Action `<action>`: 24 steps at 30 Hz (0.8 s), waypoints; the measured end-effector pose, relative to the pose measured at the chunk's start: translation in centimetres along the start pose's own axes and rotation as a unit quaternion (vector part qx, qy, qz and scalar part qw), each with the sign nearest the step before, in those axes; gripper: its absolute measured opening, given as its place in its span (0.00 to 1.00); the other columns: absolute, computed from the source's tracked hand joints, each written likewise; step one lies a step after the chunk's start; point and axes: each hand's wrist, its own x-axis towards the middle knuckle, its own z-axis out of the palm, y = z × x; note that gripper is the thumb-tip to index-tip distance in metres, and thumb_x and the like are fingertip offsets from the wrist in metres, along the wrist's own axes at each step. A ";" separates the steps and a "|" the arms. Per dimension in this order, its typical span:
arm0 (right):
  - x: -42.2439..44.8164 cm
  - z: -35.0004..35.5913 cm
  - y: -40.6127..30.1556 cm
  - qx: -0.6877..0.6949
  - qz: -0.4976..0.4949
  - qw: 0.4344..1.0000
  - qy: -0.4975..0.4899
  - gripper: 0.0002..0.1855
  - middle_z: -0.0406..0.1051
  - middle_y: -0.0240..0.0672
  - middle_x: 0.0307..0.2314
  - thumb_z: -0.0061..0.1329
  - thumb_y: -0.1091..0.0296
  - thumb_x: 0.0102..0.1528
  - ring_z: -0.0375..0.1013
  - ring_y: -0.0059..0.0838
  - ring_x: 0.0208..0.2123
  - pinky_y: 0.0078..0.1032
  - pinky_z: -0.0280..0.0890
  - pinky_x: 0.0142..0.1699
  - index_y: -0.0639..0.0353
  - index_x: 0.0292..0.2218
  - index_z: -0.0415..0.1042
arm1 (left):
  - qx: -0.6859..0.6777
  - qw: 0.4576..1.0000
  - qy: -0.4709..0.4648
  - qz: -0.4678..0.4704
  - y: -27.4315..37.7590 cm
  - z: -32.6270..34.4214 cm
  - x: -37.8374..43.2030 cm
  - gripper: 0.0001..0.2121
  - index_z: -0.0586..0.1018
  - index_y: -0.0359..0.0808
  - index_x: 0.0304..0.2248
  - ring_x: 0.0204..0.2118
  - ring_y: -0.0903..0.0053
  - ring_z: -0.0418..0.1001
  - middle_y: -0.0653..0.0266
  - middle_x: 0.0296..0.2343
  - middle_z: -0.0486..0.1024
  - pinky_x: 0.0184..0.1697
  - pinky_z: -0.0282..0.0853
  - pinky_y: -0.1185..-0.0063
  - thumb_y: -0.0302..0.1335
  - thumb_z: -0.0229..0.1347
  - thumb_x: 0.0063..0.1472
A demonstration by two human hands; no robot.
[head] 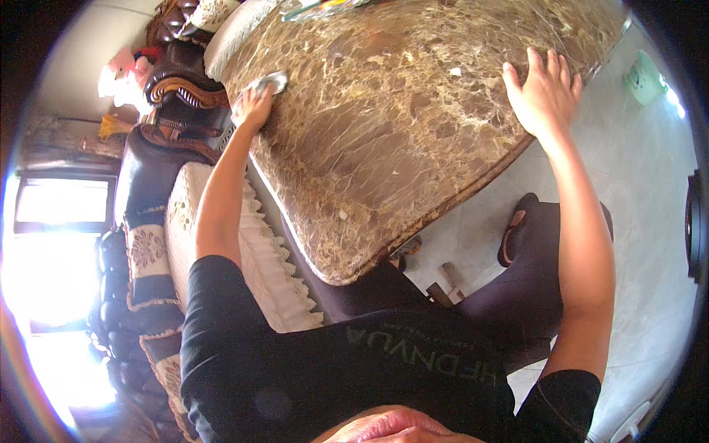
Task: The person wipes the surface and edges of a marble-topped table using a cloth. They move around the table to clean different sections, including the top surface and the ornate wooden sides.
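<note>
A brown marble tabletop (376, 133) with pale veins spreads out before me. At its left edge my left hand (254, 108) presses a greyish-white cloth (272, 82) onto the stone; part of the cloth shows beyond the fingertips and the rest is hidden under the hand. Over by the right edge, my right hand (545, 91) rests palm down on the marble with its fingers spread and nothing in it. A small white speck (455, 72) lies on the surface between the two hands.
Left of the table stands a dark leather sofa (158, 169) with a cream lace-edged cover (260, 260) and patterned cushions (148, 252). A glass-edged item (302, 12) sits at the table's far end. A pale green bucket (645, 78) stands on the tiled floor (637, 183) at right.
</note>
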 end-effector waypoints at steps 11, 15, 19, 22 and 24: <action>0.5 0.4 0.2 0.017 0.009 1.000 0.020 0.36 0.56 0.47 0.61 0.35 0.36 0.60 0.50 0.44 0.65 0.50 0.40 0.67 0.51 0.59 0.63 | 0.016 0.940 0.111 0.323 29.5 -1.1 -3.4 0.34 0.55 0.57 0.64 0.66 0.61 0.48 0.55 0.63 0.53 0.67 0.42 0.62 0.62 0.29 0.64; 0.6 0.9 0.9 0.009 0.000 1.000 0.010 0.36 0.54 0.47 0.61 0.33 0.36 0.61 0.49 0.44 0.65 0.51 0.38 0.67 0.51 0.60 0.61 | -0.010 0.904 0.024 0.426 32.6 -2.8 -5.9 0.38 0.46 0.51 0.66 0.69 0.64 0.36 0.60 0.66 0.40 0.70 0.32 0.68 0.63 0.24 0.63; 0.5 0.9 1.7 -0.024 -0.008 1.000 0.011 0.36 0.55 0.50 0.61 0.32 0.37 0.61 0.50 0.46 0.65 0.51 0.39 0.67 0.53 0.60 0.60 | -0.062 0.962 -0.046 0.260 23.6 -1.8 1.4 0.43 0.50 0.44 0.65 0.67 0.67 0.44 0.58 0.65 0.47 0.69 0.39 0.69 0.67 0.28 0.60; 0.2 -0.6 -0.1 -0.002 -0.001 1.000 0.009 0.35 0.56 0.51 0.60 0.35 0.39 0.60 0.51 0.46 0.64 0.52 0.41 0.66 0.54 0.59 0.63 | -0.026 0.999 -0.001 0.024 8.5 0.1 6.8 0.44 0.53 0.45 0.64 0.67 0.65 0.46 0.60 0.64 0.49 0.68 0.41 0.64 0.69 0.30 0.58; 0.0 -1.6 -1.3 0.019 0.002 1.000 0.003 0.34 0.57 0.51 0.59 0.37 0.40 0.59 0.53 0.46 0.64 0.51 0.42 0.66 0.54 0.57 0.64 | 0.077 0.996 0.031 -0.021 1.3 -0.8 7.0 0.42 0.50 0.45 0.65 0.68 0.63 0.44 0.61 0.66 0.45 0.68 0.36 0.62 0.65 0.28 0.61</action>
